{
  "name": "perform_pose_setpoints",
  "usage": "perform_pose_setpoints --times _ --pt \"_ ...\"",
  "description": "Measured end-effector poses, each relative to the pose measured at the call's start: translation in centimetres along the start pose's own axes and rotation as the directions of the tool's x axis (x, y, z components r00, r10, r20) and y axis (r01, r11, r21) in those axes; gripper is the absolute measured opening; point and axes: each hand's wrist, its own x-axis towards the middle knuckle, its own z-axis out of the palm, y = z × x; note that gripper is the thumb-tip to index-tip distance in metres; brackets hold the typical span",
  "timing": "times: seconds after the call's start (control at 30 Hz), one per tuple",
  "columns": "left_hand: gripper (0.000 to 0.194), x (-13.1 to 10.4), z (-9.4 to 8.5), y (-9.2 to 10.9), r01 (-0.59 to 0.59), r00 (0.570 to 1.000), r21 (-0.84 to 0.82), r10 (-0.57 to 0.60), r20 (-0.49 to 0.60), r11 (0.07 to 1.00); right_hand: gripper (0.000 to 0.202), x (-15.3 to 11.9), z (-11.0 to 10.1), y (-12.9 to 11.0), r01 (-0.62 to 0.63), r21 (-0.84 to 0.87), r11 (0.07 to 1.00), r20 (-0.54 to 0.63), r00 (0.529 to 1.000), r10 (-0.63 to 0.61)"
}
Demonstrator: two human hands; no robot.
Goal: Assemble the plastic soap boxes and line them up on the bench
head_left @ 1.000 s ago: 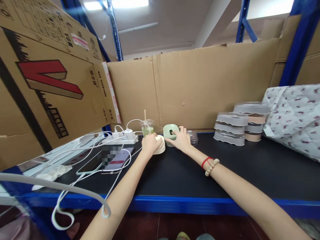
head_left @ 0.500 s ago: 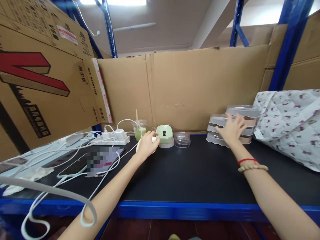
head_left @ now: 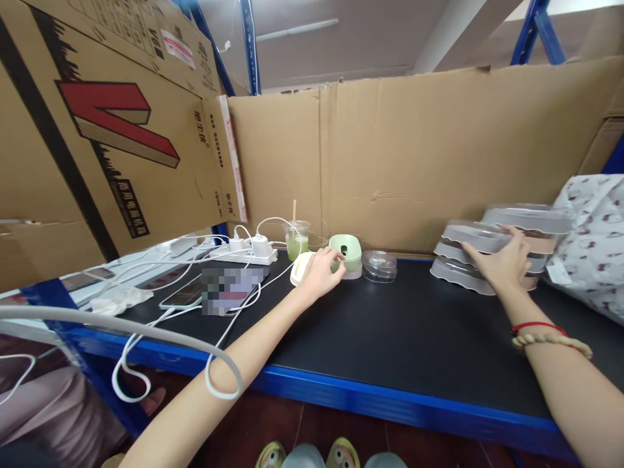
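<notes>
Against trays (head_left: 453,253), right hand (head_left: 504,263) spread; left hand (head_left: 322,273) half-curled.

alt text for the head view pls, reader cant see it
A person's right hand touches a stack of grey, clear-topped containers on a black shelf, while the left hand is by a green container and a cream item. A green drink stands behind the cream item, white cables run at left, and cardboard lines the back.
</notes>
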Motion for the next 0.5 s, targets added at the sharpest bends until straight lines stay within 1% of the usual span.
perform_pose_setpoints --times 0.1,0.17,0.23,0.3,0.4,0.43,0.5 --pt "0.017 0.1 -0.4 0.0 0.003 0.999 -0.035 -0.004 -0.035 0.999 0.064 -0.5 0.0 -0.5 -0.026 -0.002 1.000 -0.052 0.998 0.026" --pt "0.016 0.2 -0.6 0.1 0.001 0.997 -0.090 -0.007 -0.070 0.996 0.063 -1.0 0.0 -1.1 -0.073 -0.006 0.997 -0.092 0.993 0.072" --pt "0.014 0.2 -0.7 0.2 0.014 0.993 -0.183 -0.034 -0.109 0.983 0.063 -1.4 -0.2 -1.9 -0.104 -0.011 0.994 -0.125 0.987 0.102" --pt "0.011 0.3 -0.8 0.4 0.055 0.986 -0.320 -0.101 -0.129 0.946 0.065 -1.7 -0.1 -2.8 -0.098 -0.003 0.995 -0.167 0.981 0.096" --pt "0.007 0.4 -0.8 0.7 0.123 0.971 -0.543 -0.214 -0.106 0.831 0.069 -2.0 0.5 -4.1 0.010 0.057 0.998 -0.239 0.971 0.004" --pt "0.008 0.4 -0.8 0.8 0.136 0.968 -0.608 -0.235 -0.086 0.782 0.069 -2.2 0.9 -4.6 0.067 0.096 0.993 -0.250 0.967 -0.041" --pt "0.018 0.4 -0.9 0.8 0.157 0.971 -0.722 -0.240 -0.013 0.674 0.070 -3.2 2.0 -5.4 0.175 0.203 0.963 -0.235 0.964 -0.125"
